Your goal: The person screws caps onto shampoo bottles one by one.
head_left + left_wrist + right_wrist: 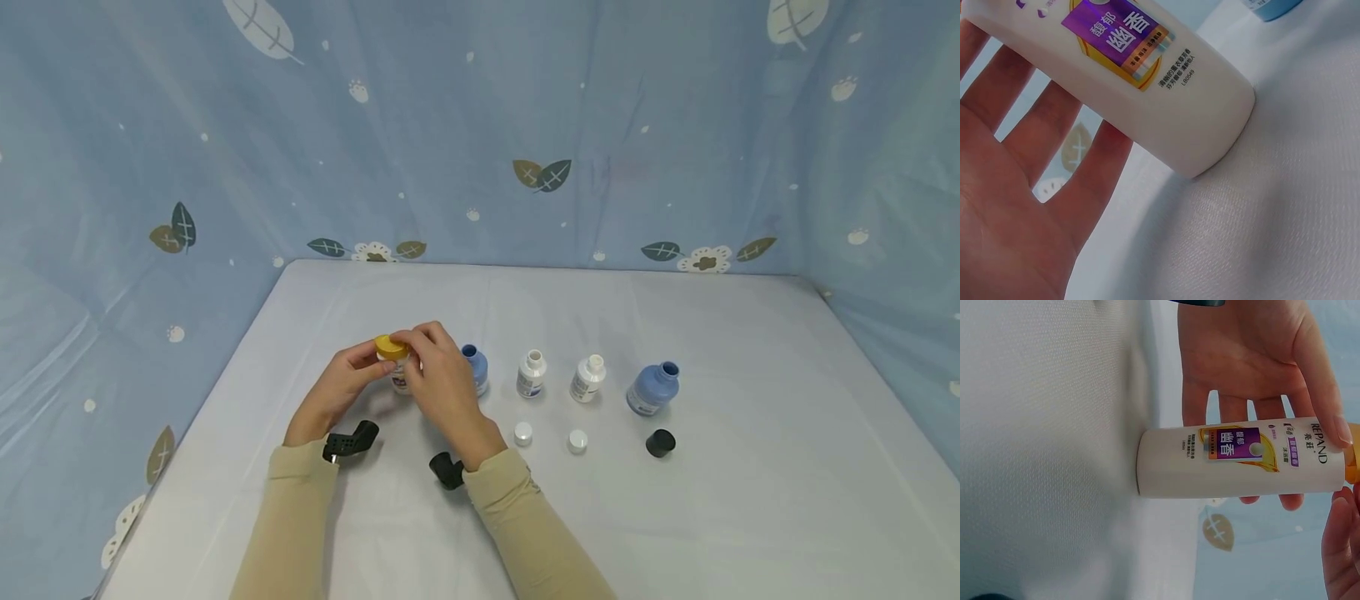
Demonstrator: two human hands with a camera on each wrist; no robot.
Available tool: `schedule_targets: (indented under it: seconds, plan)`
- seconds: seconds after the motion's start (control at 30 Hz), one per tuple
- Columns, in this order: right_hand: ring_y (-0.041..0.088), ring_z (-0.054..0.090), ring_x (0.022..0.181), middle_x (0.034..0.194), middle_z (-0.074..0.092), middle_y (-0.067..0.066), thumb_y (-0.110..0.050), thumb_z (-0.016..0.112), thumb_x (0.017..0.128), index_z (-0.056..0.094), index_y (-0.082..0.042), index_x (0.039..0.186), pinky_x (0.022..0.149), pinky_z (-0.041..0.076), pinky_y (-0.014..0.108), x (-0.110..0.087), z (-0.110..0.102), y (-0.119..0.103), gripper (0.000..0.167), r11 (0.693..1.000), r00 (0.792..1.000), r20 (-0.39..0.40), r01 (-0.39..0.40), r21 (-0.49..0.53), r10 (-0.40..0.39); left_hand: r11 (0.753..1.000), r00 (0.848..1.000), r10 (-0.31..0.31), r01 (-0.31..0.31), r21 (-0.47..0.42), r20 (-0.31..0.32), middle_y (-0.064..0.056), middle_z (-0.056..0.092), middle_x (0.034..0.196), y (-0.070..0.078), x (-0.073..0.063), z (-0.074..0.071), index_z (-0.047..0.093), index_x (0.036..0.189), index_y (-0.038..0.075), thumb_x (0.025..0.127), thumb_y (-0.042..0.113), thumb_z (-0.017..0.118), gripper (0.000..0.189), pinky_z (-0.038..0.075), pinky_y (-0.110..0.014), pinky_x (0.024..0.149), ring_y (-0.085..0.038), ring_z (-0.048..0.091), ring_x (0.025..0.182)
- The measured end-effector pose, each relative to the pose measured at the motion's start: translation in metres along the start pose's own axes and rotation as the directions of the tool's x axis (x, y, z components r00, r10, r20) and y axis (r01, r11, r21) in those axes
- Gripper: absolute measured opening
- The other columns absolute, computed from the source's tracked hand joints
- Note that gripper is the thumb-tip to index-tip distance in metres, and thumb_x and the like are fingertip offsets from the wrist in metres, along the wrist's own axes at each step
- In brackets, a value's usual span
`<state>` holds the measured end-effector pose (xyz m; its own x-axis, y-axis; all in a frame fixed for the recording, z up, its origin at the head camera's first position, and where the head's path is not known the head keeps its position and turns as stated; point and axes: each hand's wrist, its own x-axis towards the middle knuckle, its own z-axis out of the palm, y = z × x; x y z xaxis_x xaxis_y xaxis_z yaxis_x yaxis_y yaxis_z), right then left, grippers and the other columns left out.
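Note:
A white body wash bottle (1172, 462) with a purple label and a yellow cap (392, 347) is upright at the left of the white table, its base right at the cloth. My left hand (339, 390) grips it from the left, thumb near the neck, fingers behind the body. In the left wrist view the palm (1004, 206) and spread fingers show beside the bottle. My right hand (444, 385) pinches the yellow cap from above and the right. Just right of that hand, an uncapped blue bottle (480, 377) is partly hidden.
Two uncapped white bottles (531, 377) (586, 383) and another uncapped blue bottle (649, 392) stand to the right in a row. In front of them lie two white caps (522, 433) (577, 442) and a black cap (661, 443). A blue patterned curtain (480, 108) hangs behind the table.

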<state>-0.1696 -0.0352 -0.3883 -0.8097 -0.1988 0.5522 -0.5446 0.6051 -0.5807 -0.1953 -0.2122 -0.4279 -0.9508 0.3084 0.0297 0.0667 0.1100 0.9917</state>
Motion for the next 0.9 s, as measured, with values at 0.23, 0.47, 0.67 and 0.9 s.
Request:
schedule_targets:
  seconds: [0.23, 0.47, 0.67, 0.9]
  plan:
    - [0.003, 0.048, 0.078, 0.093, 0.052, -0.004, -0.006, 0.056, 0.084, 0.065, -0.017, 0.102, 0.061, 0.038, 0.011, -0.0002, 0.0004, 0.0006, 0.023, 1.0, 0.999, -0.021, 0.027, -0.009, -0.027, 0.999, 0.999, 0.031, -0.03, -0.015, 0.021, -0.006, 0.054, 0.117, 0.0004, -0.0002, 0.0002, 0.052, 0.122, 0.001, 0.085, 0.013, 0.061, 0.04, 0.042, -0.027, 0.085, -0.018, 0.049, 0.103]
    - [0.003, 0.047, 0.078, 0.093, 0.052, -0.005, -0.008, 0.059, 0.083, 0.064, -0.017, 0.104, 0.057, 0.035, 0.011, 0.0005, 0.0008, 0.002, 0.024, 0.999, 0.999, -0.025, 0.039, -0.023, -0.039, 1.0, 1.0, 0.015, -0.015, 0.016, -0.005, -0.006, 0.057, 0.104, 0.0016, 0.0012, 0.0002, 0.054, 0.121, 0.004, 0.085, 0.016, 0.062, 0.039, 0.042, -0.033, 0.079, -0.019, 0.048, 0.089]
    - [0.003, 0.048, 0.082, 0.098, 0.052, -0.004, -0.01, 0.059, 0.083, 0.064, -0.017, 0.104, 0.059, 0.037, 0.009, 0.0003, 0.0013, 0.0011, 0.023, 0.999, 0.999, -0.023, 0.035, -0.026, -0.036, 1.0, 1.0, 0.017, -0.017, -0.011, 0.017, -0.005, 0.057, 0.109, 0.0003, 0.0014, -0.0007, 0.052, 0.124, 0.004, 0.085, 0.018, 0.062, 0.043, 0.042, -0.029, 0.081, -0.019, 0.049, 0.093]
    - [0.004, 0.049, 0.085, 0.102, 0.051, -0.003, -0.011, 0.058, 0.084, 0.063, -0.016, 0.105, 0.062, 0.038, 0.008, -0.0004, 0.002, 0.0003, 0.023, 0.999, 0.999, -0.016, 0.036, -0.018, -0.036, 1.0, 1.0, 0.023, -0.023, -0.015, 0.012, -0.006, 0.056, 0.11, -0.0017, 0.0007, -0.0014, 0.052, 0.124, 0.004, 0.084, 0.019, 0.062, 0.044, 0.042, -0.029, 0.082, -0.019, 0.049, 0.094]
